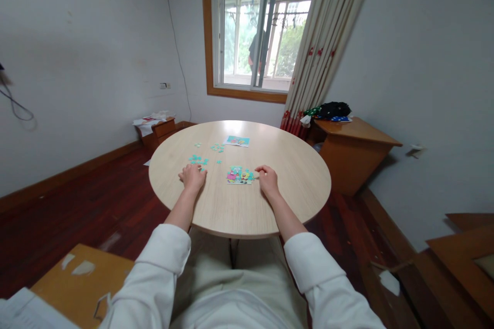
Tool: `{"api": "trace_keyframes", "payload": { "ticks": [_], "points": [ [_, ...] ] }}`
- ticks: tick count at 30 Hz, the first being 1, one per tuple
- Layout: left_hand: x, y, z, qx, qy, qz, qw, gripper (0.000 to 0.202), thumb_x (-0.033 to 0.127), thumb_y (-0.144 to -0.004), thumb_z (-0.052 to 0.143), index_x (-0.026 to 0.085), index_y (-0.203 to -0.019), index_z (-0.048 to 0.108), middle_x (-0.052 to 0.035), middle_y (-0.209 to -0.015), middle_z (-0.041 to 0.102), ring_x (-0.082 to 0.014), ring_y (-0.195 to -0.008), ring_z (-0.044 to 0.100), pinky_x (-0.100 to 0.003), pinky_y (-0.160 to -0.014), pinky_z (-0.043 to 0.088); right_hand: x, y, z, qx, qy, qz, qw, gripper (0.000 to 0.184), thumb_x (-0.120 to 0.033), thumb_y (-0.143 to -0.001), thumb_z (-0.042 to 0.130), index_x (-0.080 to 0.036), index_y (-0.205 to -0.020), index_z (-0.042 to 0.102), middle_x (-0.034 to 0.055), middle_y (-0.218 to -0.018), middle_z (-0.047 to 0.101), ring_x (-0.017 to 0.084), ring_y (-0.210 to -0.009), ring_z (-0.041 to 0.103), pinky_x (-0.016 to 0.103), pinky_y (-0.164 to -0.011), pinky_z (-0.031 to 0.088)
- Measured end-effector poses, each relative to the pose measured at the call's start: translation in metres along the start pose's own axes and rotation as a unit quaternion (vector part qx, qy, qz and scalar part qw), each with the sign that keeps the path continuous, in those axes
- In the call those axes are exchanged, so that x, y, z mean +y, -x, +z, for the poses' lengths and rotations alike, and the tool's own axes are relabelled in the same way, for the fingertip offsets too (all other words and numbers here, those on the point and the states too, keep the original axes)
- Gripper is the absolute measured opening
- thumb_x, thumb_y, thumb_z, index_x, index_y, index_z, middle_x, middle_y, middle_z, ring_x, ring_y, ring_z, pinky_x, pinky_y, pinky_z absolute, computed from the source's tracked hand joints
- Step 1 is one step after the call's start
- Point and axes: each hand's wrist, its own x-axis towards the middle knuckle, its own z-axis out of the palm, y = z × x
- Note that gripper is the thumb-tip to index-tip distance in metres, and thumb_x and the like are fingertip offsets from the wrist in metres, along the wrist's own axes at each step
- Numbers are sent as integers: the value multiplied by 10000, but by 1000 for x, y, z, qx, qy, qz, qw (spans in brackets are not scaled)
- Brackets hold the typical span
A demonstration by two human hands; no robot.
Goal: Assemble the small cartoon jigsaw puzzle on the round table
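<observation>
A partly assembled jigsaw puzzle (236,177) with colourful cartoon figures lies flat near the middle of the round table (239,213). My right hand (268,181) is at the puzzle's right edge, fingers curled and thumb close to the index finger; anything pinched there is too small to make out. To the left, my left hand (193,177) rests low over the table with its fingers apart, just in front of a cluster of loose turquoise puzzle pieces (197,159). More loose pieces (217,148) are scattered farther back, near a printed picture sheet (237,141).
A wooden desk (355,133) with dark cloth on it stands at the back right, beside a long curtain (312,56). Papers cover a low cabinet (156,126) at the back left. Near my left arm is a wooden surface (83,272). A person (254,54) shows beyond the window.
</observation>
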Motion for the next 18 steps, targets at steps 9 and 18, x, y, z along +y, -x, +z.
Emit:
{"api": "trace_keyframes", "payload": {
  "ticks": [9,18],
  "points": [
    [-3,0,4,1,-16,-1,1000,243,302,-752,502,209,-876,690,-162,-1068,581,-346,-1033,470,-483,-833,332,-6,2,-1,-5,3,6,1000,237,-176,-642,361,-191,-623,596,48,-752,651,188,-770,564,293,-749,403],
    [0,2,0,-16,-3,-2,1000,301,154,-772,430,238,-897,691,-117,-1097,589,-298,-1051,481,-445,-852,332,-2,0,1,-5,7,3,1000,255,-157,-642,361,-181,-630,614,48,-752,655,180,-765,565,285,-746,407]
  ]
}}
